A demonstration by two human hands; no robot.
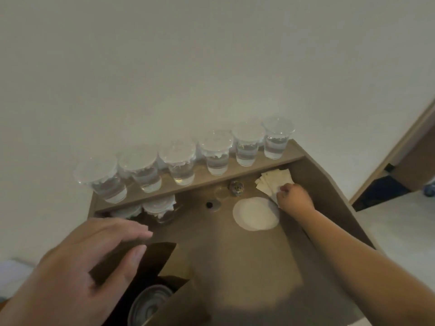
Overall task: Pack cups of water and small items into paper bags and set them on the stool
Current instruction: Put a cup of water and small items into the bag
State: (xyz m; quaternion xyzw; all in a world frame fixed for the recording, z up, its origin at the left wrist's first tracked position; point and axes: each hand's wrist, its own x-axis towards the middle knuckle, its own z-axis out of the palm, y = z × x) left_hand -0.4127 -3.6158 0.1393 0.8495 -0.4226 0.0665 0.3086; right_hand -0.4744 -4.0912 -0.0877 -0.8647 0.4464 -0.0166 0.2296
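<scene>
Two hands are in view. Your left hand [94, 267] lies nearly flat, fingers straight and close together, with the thumb resting against the raised back flap of the brown paper bag [155, 255]. Your right hand [295, 200] is stretched across the brown tabletop [235, 255], fingers curled, pinching at a fan of pale paper squares [274, 178] near the far right corner. The bag stands open at the near edge of the tabletop, just under your left hand. Its kraft walls are matte and creased, and it is dark inside. A covered cup [150, 302] sits in it, seen from above as a round grey top. Just beside your right wrist lies a stack of thin white discs [255, 215], flat and round. Past them sit a small dark patterned round item [236, 187], too blurred to identify, and a black hole [209, 204] in the surface. Six clear plastic cups of water [216, 154] line the raised ledge [293, 152] against the white wall [211, 67]. Each is tapered, partly filled and capped with wrinkled translucent film. Two more capped cups [160, 208] stand below the ledge on the left.
</scene>
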